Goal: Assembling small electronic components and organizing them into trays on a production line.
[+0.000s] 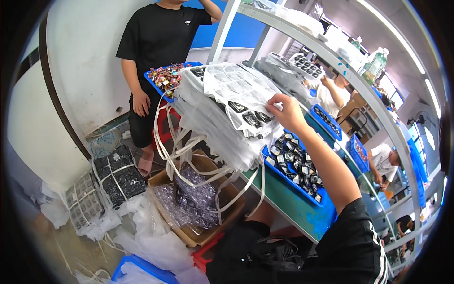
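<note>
One hand [287,112] grips the tray stack [227,109]; its fingertips are hidden.

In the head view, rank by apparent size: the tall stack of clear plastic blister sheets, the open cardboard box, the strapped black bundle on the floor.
1. Tall stack of clear plastic blister sheets
2. Open cardboard box
3. Strapped black bundle

The person's right hand rests on the stack.

Clear blister sheet [241,92] of dark parts lies atop the stack.
</note>
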The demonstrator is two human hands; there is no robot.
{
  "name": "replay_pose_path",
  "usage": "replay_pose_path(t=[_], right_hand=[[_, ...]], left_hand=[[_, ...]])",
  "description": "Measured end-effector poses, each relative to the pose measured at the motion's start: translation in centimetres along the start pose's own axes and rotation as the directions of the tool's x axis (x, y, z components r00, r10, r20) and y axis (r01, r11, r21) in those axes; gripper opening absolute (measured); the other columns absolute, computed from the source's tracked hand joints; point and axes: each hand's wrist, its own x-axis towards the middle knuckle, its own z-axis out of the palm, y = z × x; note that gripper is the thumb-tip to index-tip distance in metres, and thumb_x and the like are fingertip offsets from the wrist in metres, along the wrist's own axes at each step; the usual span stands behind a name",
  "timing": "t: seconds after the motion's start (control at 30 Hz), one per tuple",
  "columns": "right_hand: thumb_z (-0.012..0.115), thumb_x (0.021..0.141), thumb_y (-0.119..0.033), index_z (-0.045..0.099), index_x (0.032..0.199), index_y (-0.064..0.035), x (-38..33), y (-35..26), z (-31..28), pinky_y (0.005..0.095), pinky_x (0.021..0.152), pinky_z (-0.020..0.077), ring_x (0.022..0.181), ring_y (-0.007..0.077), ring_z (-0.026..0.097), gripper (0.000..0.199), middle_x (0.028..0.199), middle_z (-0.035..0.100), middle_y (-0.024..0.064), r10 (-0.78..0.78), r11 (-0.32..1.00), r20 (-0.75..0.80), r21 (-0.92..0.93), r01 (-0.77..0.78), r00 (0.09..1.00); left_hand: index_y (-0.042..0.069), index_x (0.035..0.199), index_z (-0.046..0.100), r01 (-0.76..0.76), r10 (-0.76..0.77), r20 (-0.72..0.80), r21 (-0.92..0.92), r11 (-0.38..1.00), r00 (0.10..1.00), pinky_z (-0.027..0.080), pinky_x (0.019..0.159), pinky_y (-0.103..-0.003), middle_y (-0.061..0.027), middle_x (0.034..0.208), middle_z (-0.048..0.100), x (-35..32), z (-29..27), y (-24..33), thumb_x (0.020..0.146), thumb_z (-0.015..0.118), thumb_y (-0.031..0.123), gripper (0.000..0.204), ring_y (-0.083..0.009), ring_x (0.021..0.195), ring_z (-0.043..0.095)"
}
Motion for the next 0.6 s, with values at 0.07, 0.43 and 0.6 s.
replay_pose_path(t=[0.07,0.43,0.6], right_hand=[[0.065,0.082,-0.011,0.061,0.085,-0.0005,0.8,1.3,1.0,0.0378,0.075,0.0489,0.078,0.0330,0.063,0.011,0.084,0.064,0.0170,-0.058,0.994,-0.097,0.092,0.067,0.994],[0.053,0.096,-0.027,0.060,0.102,-0.0046,10.4,10.2,-6.9,0.0232,0.057,0.0405,0.066,0.0077,0.050,0.024,0.074,0.055,0.0001,0.529,0.712,-0.702,0.673,0.201,0.476],[0.059,0.093,-0.026,0.062,0.101,-0.0011,6.0,3.6,-10.7,0.0218,0.067,0.0426,0.074,0.0075,0.052,0.027,0.083,0.059,0.0017,0.319,0.788,-0.596,0.599,0.143,0.737]], left_hand=[[0.009,0.121,0.061,0.060,-0.060,0.030,0.002,0.998,0.998,0.042,0.096,-0.046,-0.0252,0.112,0.062,-3.0,-2.9,-0.3,0.082,0.064,0.043,0.052,-0.0365,0.115,0.055],[-0.001,0.089,0.061,-0.712,0.486,-0.607,-0.199,0.673,0.629,0.040,0.057,-0.024,-0.0032,0.072,0.056,7.5,-18.7,48.2,0.089,0.060,0.007,0.008,-0.0081,0.063,0.049],[0.004,0.105,0.063,-0.804,0.679,-0.654,0.179,0.567,0.333,0.046,0.080,-0.036,-0.0088,0.096,0.062,6.5,-20.7,57.5,0.079,0.071,0.014,0.029,-0.0255,0.090,0.057]])
